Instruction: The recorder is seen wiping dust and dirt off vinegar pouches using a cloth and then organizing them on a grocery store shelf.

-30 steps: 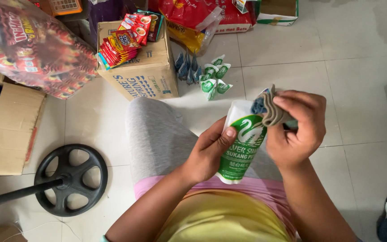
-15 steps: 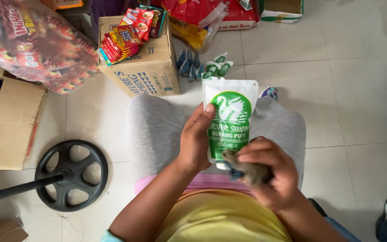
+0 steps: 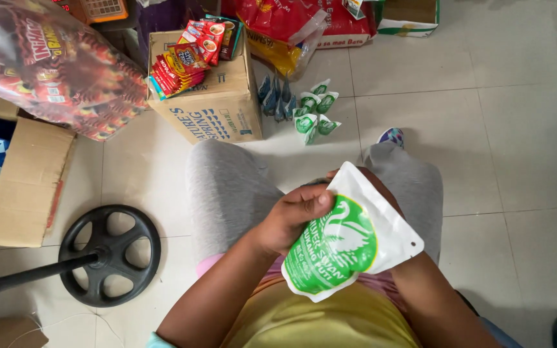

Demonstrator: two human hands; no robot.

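I sit on the tiled floor with my grey-trousered knees drawn up. My left hand (image 3: 294, 216) grips the left edge of a white pouch (image 3: 381, 241) with a round green label, tilted over my lap. My right hand (image 3: 374, 182) is behind the pouch, and only a sliver of it shows above the pouch's top edge. My right forearm runs up from below to the pouch's back. What the right hand's fingers hold is hidden.
A cardboard box (image 3: 217, 116) with red snack packets on top stands ahead of my knees. Small green and white sachets (image 3: 311, 113) lie beside it. A big clear bag of snacks (image 3: 46, 64), an open carton (image 3: 24, 187) and a black round stand base (image 3: 107, 254) are at my left.
The pouch has tilted and come down toward my lap. My right hand, which held a grey cloth in front of the pouch, has gone behind it.
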